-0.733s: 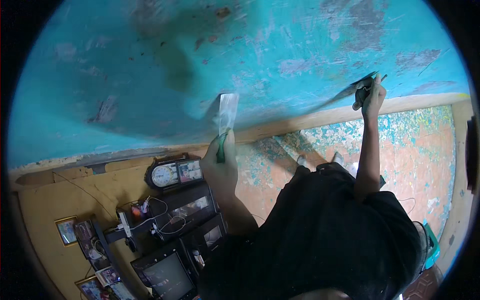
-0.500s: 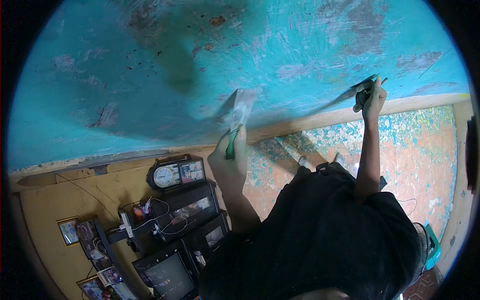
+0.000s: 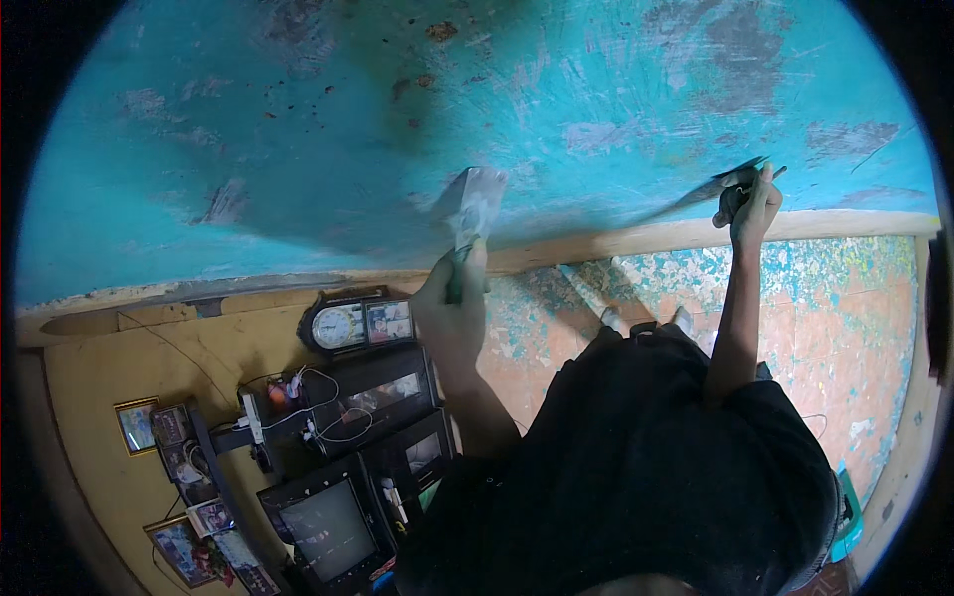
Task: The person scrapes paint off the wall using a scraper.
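Note:
My left hand (image 3: 455, 308) is closed round the green handle of a putty knife (image 3: 482, 199). Its broad whitish blade points up at the turquoise wall (image 3: 358, 199), close to the surface; whether it touches I cannot tell. Farther right, my right hand (image 3: 755, 207) is closed on a dark tool (image 3: 733, 199) with a thin flat edge and a short stick-like end; its exact kind is unclear. That hand is held near the lower part of the wall, where a long shadow falls.
Patches of scraped grey and brown mark the wall. At lower left stands a dark cabinet (image 3: 373, 382) with a television (image 3: 328, 529), a clock (image 3: 339, 325), cables and framed pictures. Paint flakes litter the tiled floor (image 3: 835, 328). A green object (image 3: 848, 521) lies at lower right.
The view has shifted slightly. The putty knife's blade sits a little higher against the wall, and my right hand with the dark tool appears slightly farther right and lower.

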### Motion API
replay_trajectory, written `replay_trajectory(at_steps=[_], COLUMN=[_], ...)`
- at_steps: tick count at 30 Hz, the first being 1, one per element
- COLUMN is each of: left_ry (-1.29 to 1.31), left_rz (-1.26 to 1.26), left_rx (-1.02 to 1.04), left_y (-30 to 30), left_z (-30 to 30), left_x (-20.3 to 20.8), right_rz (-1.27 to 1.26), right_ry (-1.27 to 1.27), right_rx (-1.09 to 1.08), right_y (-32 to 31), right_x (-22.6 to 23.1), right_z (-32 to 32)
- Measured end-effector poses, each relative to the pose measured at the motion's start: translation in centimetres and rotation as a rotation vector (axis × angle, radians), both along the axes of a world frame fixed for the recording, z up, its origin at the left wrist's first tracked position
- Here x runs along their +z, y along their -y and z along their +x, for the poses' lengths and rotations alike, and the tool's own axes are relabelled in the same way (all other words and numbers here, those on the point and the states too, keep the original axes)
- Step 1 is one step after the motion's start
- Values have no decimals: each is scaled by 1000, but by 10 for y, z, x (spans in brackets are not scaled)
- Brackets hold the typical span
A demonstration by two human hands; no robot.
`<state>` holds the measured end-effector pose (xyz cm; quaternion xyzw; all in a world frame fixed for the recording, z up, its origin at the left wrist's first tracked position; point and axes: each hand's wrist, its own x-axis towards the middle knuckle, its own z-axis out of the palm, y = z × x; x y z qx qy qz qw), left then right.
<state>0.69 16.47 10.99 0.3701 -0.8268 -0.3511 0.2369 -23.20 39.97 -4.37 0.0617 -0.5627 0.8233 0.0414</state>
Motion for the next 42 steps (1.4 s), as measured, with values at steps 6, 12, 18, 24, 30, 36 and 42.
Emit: replay_trajectory(at_steps=[6, 12, 18, 24, 30, 36, 42], left_ry=[-63, -72, -85, -249, -290, -347, -409], left_rz=[-33, -80, -30, 236, 207, 473, 462], left_rx=[55, -32, 28, -52, -96, -79, -90], left_y=[-2, -4, -15, -29, -48, -49, -49], left_z=[5, -1, -6, -10, -29, -17, -18], left_x=[-10, -13, -18, -58, -43, -62, -62], right_rz=[25, 46, 17, 29, 19, 20, -33], right_ry=[-3, -8, -43, -3, 6, 10, -10], right_rx=[36, 32, 70, 53, 116, 7, -12], right_y=[1, -3, -2, -2, -4, 3, 12], right_x=[-2, -5, -8, -11, -4, 10, 20], right_z=[2, 0, -2, -1, -1, 4, 13])
